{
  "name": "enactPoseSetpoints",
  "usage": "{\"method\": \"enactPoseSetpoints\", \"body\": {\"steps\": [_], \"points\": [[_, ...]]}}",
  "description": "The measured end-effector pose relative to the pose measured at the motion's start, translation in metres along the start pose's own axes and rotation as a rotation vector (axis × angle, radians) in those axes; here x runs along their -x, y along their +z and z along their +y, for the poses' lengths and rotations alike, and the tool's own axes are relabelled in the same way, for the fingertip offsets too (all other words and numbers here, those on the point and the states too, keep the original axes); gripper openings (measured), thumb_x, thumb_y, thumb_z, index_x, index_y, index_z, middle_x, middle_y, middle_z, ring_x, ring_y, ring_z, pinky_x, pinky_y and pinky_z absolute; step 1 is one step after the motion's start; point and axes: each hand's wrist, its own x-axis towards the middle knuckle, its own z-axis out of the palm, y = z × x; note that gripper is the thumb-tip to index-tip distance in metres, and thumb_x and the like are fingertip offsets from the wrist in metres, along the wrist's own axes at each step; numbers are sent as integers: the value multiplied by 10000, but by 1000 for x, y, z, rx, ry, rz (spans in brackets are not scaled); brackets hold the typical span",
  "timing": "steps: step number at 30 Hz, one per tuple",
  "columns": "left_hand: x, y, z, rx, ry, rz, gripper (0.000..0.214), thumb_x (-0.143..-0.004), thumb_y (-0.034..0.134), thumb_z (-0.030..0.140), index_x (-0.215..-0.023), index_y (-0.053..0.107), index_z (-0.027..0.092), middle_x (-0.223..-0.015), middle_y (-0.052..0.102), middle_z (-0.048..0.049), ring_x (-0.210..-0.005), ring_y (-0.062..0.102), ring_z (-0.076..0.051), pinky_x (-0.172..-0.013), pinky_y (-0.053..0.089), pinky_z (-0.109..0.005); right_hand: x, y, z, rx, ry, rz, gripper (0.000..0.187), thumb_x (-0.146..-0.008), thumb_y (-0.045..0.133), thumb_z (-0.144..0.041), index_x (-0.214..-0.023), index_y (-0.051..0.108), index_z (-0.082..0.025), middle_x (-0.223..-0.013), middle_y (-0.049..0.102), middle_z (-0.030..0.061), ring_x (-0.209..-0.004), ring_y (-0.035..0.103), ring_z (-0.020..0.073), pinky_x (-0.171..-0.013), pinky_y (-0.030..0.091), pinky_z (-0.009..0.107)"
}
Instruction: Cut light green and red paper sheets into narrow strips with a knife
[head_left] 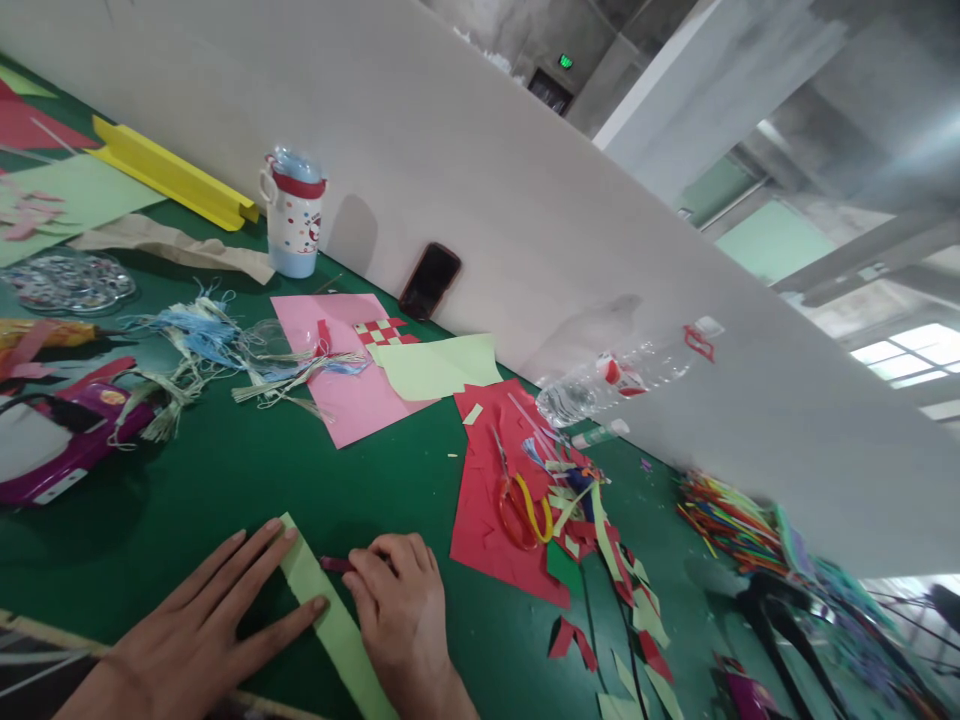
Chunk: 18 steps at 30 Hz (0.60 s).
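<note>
A long light-green paper strip (pixel 330 620) lies on the green table (pixel 247 470) near the front edge. My left hand (pixel 202 630) rests flat on the table with its fingers spread, the fingertips pressing the strip's far end. My right hand (pixel 401 610) is curled closed right beside the strip and grips a small dark red tool (pixel 335 565) whose tip points at the strip; I cannot make out what kind of tool it is.
A red paper sheet (pixel 480 510) with scissors (pixel 517 500) and paper scraps lies to the right. Behind are pink paper (pixel 352 390), a light-green sheet (pixel 435 365), a woven checker piece (pixel 384 332), a phone (pixel 429 280), a mug (pixel 292 215), a plastic bottle (pixel 607 380) and raffia strands (pixel 202 350).
</note>
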Motion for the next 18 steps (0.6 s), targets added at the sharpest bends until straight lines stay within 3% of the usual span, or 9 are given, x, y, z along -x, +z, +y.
{"method": "enactPoseSetpoints", "body": {"steps": [3,11,18], "points": [[-2,1,1,15,7,50,1018,-762,555,979,-1636,417,475,-1806,311,-49,-1718,49,-328,-1366,15,-454,-2,0,-2,-16,3,3,94,-1075,668,-288,-1029,749,-275,-949,725,15,-823,637,209,-724,406,356],[-5,1,3,30,-1,70,1013,-759,549,985,-1625,441,471,-1733,436,-53,-1715,69,-323,-1371,19,-453,-3,2,-2,-17,2,3,115,-1083,643,-280,-1063,756,-275,-960,719,22,-833,633,209,-736,426,353],[-7,-2,0,41,12,89,1016,-773,525,983,-1635,432,454,-1700,432,-72,-1710,85,-325,-1376,28,-455,-5,3,-1,19,7,-12,151,-1099,616,-300,-1046,754,-268,-965,722,40,-836,645,216,-738,444,346]]}}
